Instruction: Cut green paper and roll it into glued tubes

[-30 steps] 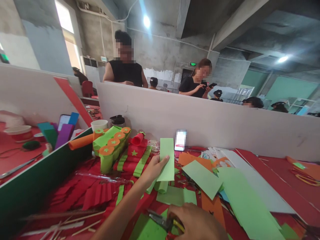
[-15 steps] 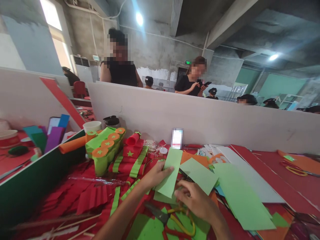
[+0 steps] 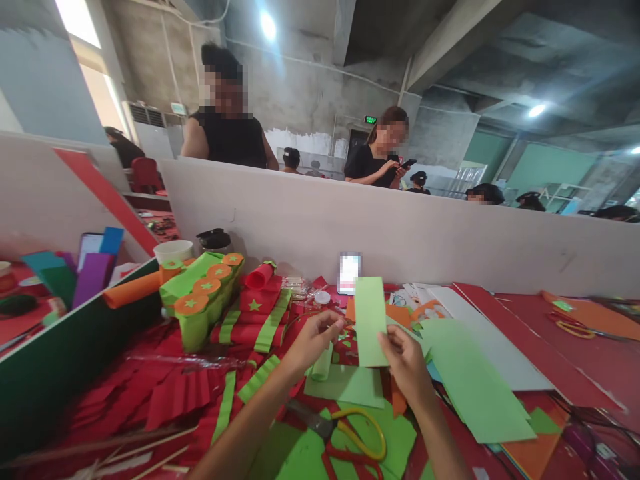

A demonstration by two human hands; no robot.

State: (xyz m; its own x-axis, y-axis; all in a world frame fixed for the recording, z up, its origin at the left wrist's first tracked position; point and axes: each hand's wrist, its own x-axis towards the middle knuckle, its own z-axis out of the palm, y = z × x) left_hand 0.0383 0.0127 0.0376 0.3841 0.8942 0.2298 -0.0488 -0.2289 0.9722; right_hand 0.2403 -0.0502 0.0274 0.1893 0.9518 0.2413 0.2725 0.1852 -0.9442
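Note:
My right hand (image 3: 406, 357) pinches a light green paper strip (image 3: 371, 320) by its lower right edge and holds it upright. My left hand (image 3: 320, 340) hovers to its left, fingers loosely curled, with nothing visible in them and apart from the strip. Beneath that hand stands a small rolled green paper tube (image 3: 323, 365). A flat light green sheet (image 3: 347, 385) lies below the strip. Closer to me, scissors (image 3: 357, 433) with yellow and red handles rest on brighter green paper (image 3: 400, 443).
Left of my hands stand green paper cylinders with orange star tops (image 3: 205, 293) and a red star-marked paper piece (image 3: 255, 307). Red strips (image 3: 175, 397) cover the left side. Stacked green sheets (image 3: 470, 377) lie right. A phone (image 3: 349, 272) leans against the white divider (image 3: 280, 220).
The green strip has passed from my left hand to my right and shifted right, more upright. My left hand has let go of it. The view has turned slightly.

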